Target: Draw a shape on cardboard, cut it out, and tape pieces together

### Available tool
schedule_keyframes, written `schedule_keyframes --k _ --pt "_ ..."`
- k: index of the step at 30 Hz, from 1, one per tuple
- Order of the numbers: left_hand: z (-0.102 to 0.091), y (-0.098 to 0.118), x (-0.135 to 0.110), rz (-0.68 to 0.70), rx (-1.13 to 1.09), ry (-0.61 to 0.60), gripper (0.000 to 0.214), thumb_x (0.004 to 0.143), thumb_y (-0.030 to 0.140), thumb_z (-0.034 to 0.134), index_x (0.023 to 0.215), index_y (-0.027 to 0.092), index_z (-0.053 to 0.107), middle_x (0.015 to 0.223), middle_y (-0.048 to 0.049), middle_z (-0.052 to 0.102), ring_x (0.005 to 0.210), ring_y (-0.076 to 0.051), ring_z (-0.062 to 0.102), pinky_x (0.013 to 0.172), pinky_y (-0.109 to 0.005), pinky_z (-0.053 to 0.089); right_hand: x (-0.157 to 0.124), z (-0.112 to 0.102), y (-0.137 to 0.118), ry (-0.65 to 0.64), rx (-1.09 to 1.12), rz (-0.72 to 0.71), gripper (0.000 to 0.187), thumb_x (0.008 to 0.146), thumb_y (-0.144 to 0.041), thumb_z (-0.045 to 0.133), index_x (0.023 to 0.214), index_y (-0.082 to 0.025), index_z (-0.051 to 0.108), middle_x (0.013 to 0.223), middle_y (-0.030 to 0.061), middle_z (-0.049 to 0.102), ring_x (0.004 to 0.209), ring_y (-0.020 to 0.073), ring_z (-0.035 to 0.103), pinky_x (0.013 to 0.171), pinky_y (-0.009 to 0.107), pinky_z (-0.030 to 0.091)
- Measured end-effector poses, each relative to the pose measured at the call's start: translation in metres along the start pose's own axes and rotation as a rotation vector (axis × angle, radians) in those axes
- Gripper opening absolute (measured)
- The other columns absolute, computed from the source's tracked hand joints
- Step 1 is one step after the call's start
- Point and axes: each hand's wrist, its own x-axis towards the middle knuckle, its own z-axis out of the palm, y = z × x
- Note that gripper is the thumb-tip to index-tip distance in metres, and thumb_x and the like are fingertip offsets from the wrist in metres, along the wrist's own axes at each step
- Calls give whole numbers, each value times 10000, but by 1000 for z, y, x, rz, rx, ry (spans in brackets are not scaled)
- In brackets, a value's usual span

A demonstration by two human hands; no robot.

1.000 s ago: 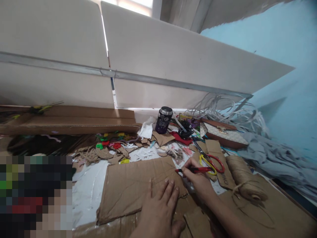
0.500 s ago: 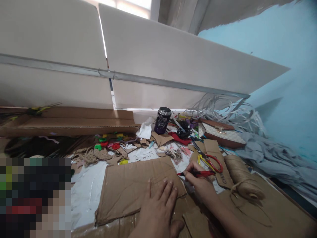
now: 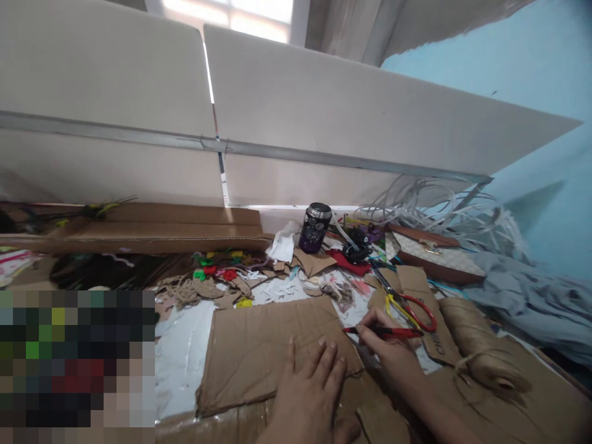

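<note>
Since the earlier frames, the whole scene has shifted rightward in the picture, and the tip of the red pen (image 3: 401, 333) sits slightly lower along the right edge of the cardboard sheet (image 3: 254, 345). Sheet: lower centre of frame; upper edge runs up to paper scraps (image 3: 277, 288), lower edge lies over more brown cardboard (image 3: 235, 425). Bare room: white surface (image 3: 182, 357) left of the sheet. Right side crowded: scissors (image 3: 393, 290) just beyond the pen, twine spool (image 3: 481, 345) farther right. Orientation: sheet's long axis runs left to right, rising slightly toward the right; its right edge slants down and outward. Pen near level in frame, tip pointing left at that edge, rear end toward the scissor handles; contact of tip with cardboard cannot be told. Left hand (image 3: 314, 376): palm down on the sheet's lower right part, fingers spread apart, pointing up the frame. Right hand (image 3: 382, 342): right of the sheet, fingers together, pinched round the pen near its tip.
</note>
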Motion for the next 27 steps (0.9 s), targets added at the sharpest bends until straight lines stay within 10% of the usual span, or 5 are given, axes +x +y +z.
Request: schedule_keyframes --k 27 --pt "23 -20 10 70 79 80 727 979 542 510 1606 220 335 1667 -97 250 1556 -367 259 1195 -797 87 1 2 7 95 1 -20 250 808 -434 634 639 -263 564 551 -28 561 562 218 502 578 343 397"
